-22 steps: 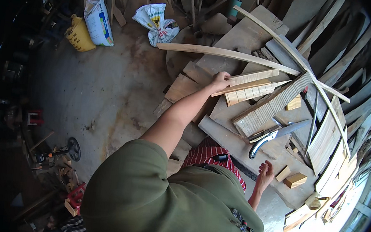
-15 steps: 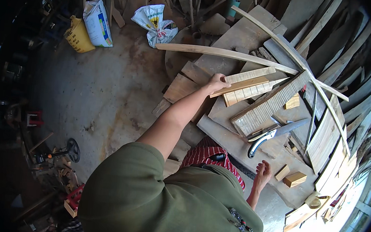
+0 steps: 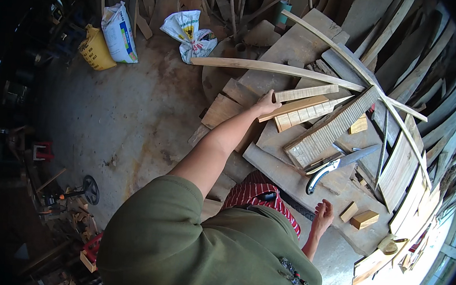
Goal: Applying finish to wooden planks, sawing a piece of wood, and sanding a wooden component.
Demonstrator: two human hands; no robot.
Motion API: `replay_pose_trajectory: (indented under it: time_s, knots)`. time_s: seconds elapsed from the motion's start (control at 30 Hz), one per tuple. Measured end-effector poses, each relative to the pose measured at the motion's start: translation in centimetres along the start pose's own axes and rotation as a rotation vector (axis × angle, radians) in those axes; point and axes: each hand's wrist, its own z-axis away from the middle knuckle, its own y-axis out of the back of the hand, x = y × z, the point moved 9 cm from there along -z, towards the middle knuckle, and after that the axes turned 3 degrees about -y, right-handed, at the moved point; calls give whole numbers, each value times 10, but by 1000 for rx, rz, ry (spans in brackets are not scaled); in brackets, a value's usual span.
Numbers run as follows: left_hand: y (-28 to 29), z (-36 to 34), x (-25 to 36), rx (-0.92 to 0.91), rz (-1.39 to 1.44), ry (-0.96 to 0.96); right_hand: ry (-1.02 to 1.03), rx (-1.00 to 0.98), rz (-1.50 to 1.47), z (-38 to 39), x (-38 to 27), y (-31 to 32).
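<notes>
My left hand (image 3: 267,104) is closed at the near-left end of a pale wooden strip (image 3: 307,93), with its arm stretched out over the work surface. Just below that strip lie a browner wooden piece (image 3: 299,106) and a block with lines across it (image 3: 307,116). My right hand (image 3: 323,217) is held low by the front edge of the work surface (image 3: 274,162), fingers apart and slightly curled, holding nothing. Between the hands, a folding saw (image 3: 338,167) with a black and white handle lies beside a long ridged board (image 3: 331,129). Two small wooden blocks (image 3: 365,220) (image 3: 349,211) sit right of my right hand.
Long thin battens (image 3: 276,67) cross over the far side of the work surface. Planks (image 3: 427,62) lean along the back and right. Full sacks (image 3: 120,32) and a tied white bag (image 3: 189,35) stand on the concrete floor (image 3: 135,97) at the far left.
Almost nothing differs. The whole view has shifted slightly; my left hand stays at the strip's end and my right hand stays near the front edge.
</notes>
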Motion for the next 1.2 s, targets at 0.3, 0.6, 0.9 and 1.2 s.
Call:
replay_pose_trajectory:
  time_s: [0.3, 0.6, 0.9, 1.2]
  knots:
    - [-7, 17, -19, -130, 132, 145, -27, 10, 12, 15, 5, -1]
    - [7, 63, -34, 12, 304, 138, 11, 12, 82, 26, -4, -13]
    - [10, 72, -20, -32, 381, 68, 16, -51, 102, 34, -22, -52]
    - [19, 60, -23, 24, 205, 4, 95, -47, 202, 45, -36, -65]
